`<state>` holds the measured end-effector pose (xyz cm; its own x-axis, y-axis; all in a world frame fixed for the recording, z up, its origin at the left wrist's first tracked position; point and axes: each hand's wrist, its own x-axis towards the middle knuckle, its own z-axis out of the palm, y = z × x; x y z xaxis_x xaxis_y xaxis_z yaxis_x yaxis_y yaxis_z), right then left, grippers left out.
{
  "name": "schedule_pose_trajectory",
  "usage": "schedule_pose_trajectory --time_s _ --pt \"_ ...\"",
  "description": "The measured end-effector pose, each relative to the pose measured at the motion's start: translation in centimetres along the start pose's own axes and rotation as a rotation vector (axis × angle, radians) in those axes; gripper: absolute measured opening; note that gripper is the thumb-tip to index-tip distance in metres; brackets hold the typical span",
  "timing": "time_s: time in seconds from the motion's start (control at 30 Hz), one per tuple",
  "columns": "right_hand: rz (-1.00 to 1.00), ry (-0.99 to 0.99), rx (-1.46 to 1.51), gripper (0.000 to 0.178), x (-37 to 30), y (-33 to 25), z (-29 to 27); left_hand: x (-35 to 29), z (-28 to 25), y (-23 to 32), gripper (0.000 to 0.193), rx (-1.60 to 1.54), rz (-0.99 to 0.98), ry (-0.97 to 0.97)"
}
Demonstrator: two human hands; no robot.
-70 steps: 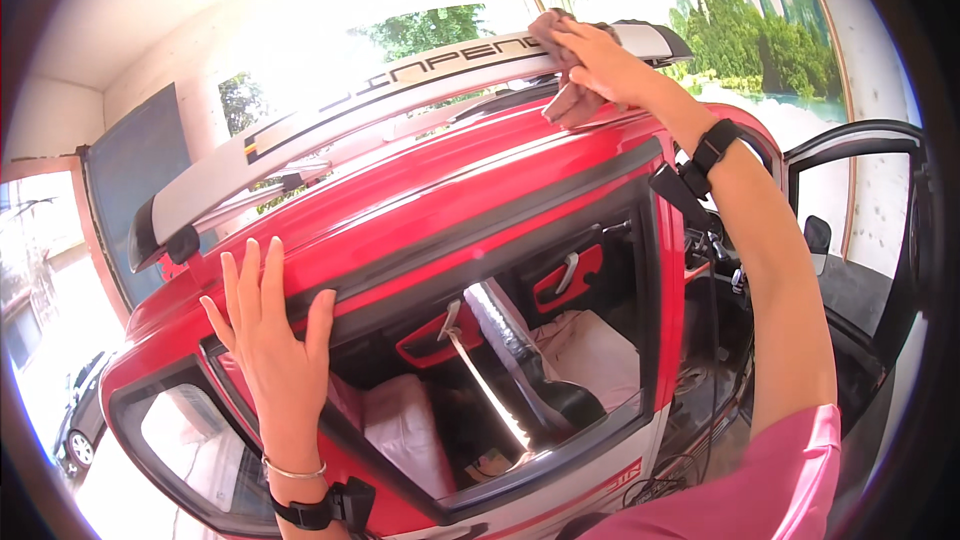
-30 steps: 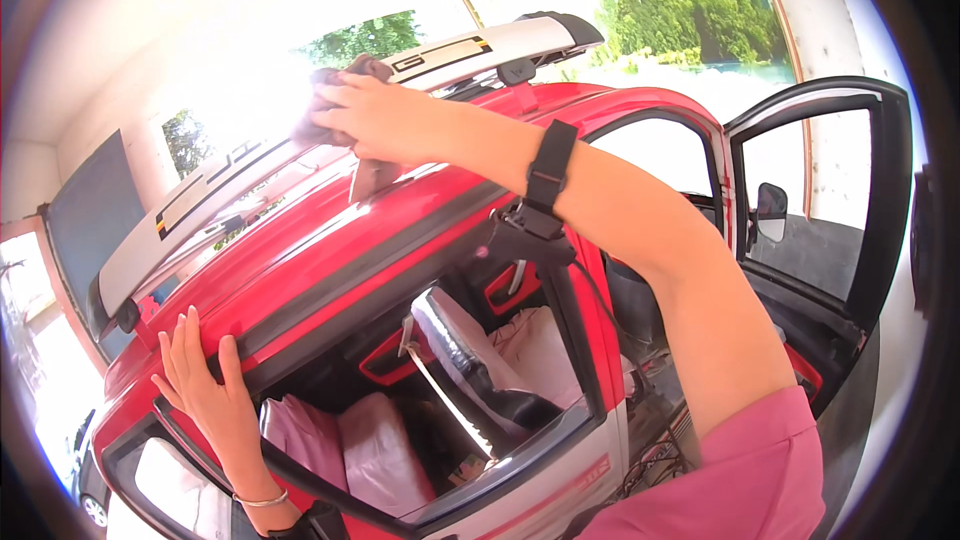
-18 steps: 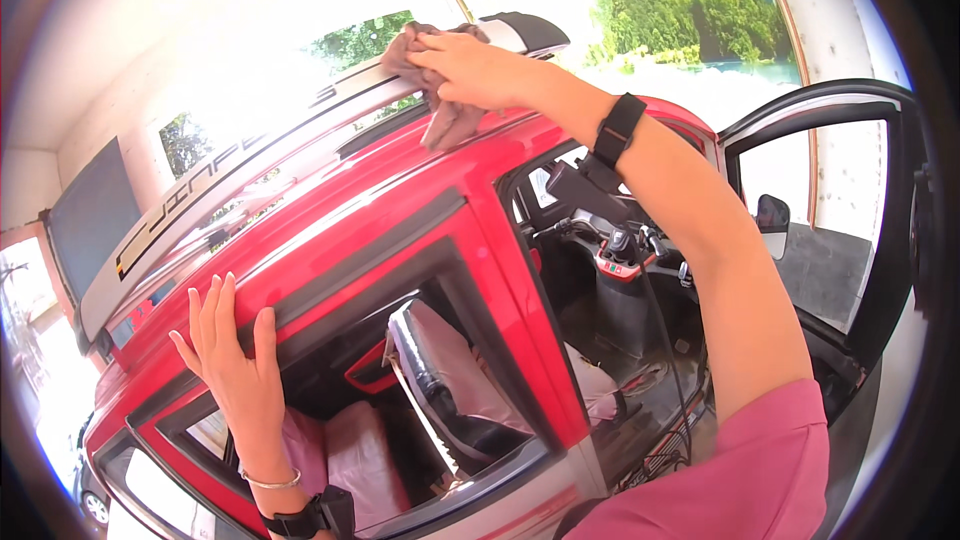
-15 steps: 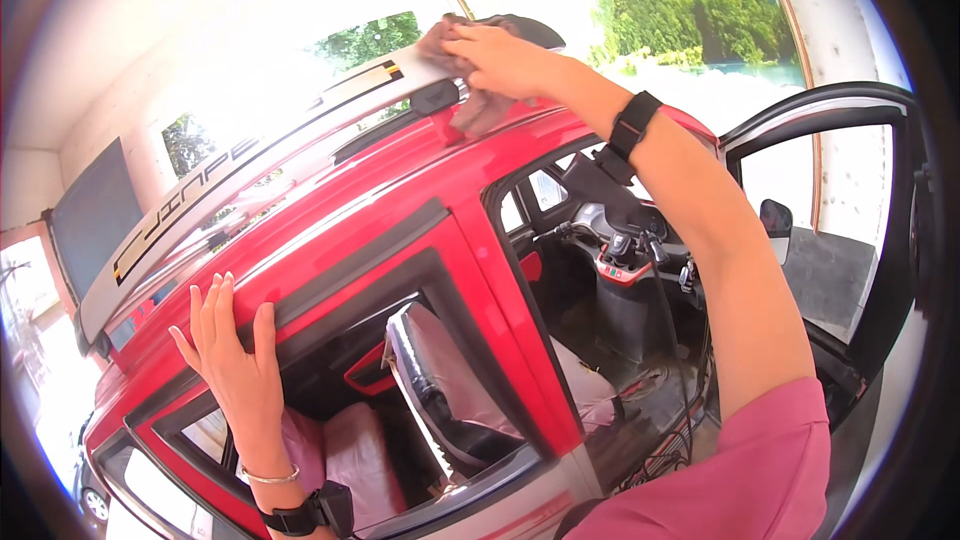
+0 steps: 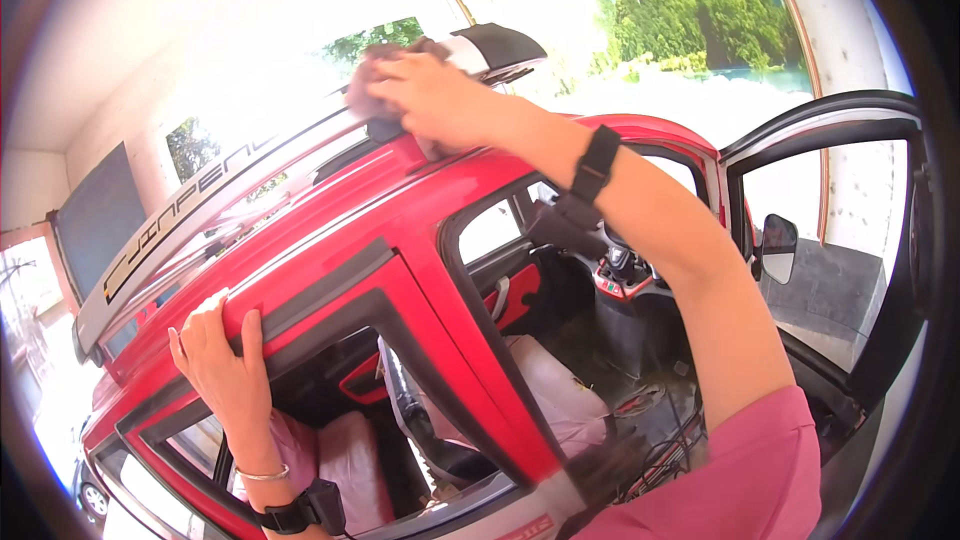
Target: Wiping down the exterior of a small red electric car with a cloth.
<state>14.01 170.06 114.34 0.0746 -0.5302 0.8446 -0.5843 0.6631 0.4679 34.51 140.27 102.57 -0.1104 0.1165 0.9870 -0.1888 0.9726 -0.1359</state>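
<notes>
My right hand point(image 5: 435, 100) is closed on a brown cloth point(image 5: 368, 88), pressed against the silver roof rail point(image 5: 215, 185) of a small red vehicle point(image 5: 430, 195). Part of the cloth is hidden behind the fingers, and some hangs below the hand. Past the hand, the rail ends in a black cap point(image 5: 500, 45). At the left, my left hand point(image 5: 225, 365) lies against the red roof edge above the side window, fingers stretched out and holding nothing.
An open front door point(image 5: 900, 240) with a side mirror point(image 5: 778, 248) stands at the right. Through the door opening show seats point(image 5: 550, 390), a control console point(image 5: 625, 275) and loose cables point(image 5: 650, 465). Behind the vehicle is a wall with a landscape picture point(image 5: 700, 20).
My right hand has slid left along the roof rail with the cloth, uncovering the rail's far end. My left hand stays by the roof edge, slightly lower in view.
</notes>
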Motion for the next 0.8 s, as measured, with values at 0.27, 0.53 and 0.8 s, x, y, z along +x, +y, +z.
schedule_pose_trajectory --time_s 0.27,0.53,0.8 --pt "-0.028 -0.01 0.048 0.054 -0.6 0.5 -0.9 -0.4 0.1 -0.7 0.032 0.03 0.02 0.04" --pt "0.119 0.023 0.004 0.059 -5.1 8.0 -2.0 -0.4 0.2 -0.4 0.032 0.077 -0.009 -0.012" --pt "0.529 0.039 0.188 0.058 -7.7 12.2 -3.2 -0.4 -0.2 -0.4 0.03 0.05 0.016 0.06"
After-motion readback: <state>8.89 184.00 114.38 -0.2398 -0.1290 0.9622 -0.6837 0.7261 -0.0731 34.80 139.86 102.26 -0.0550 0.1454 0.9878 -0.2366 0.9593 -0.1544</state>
